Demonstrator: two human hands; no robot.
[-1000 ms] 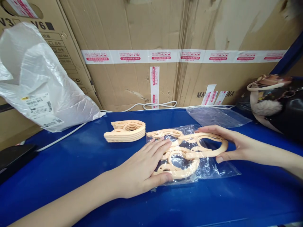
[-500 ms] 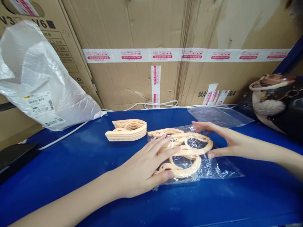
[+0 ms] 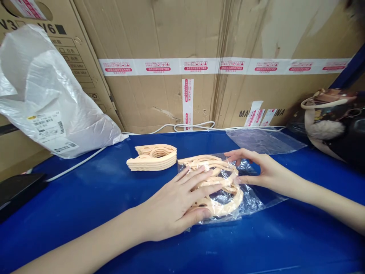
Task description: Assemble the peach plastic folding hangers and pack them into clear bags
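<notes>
A clear plastic bag (image 3: 252, 199) lies on the blue table with several peach-coloured folding hangers (image 3: 232, 205) inside it. My left hand (image 3: 178, 199) rests spread on the left part of the bag, fingers over the hangers. At the bag's right side, my right hand (image 3: 256, 167) is curved with thumb and fingers apart, the tips touching the hangers' right ends. Whether plastic lies between those fingertips and the hangers I cannot tell. Just left of the bag sits a neat stack of the same hangers (image 3: 152, 164), touched by neither hand.
Behind, a large cardboard box (image 3: 159, 95) stands along the blue table (image 3: 85, 217). A white mailing bag (image 3: 57, 83) leans at left above a black object (image 3: 19, 192). A white cable (image 3: 159, 129) runs along the back. Another clear bag (image 3: 265, 140) and a dark handbag (image 3: 342, 129) are at right.
My right hand has moved left, and the hangers at the bag's right side have shifted left with it. My left hand stays nearly in place, its fingers slightly further right.
</notes>
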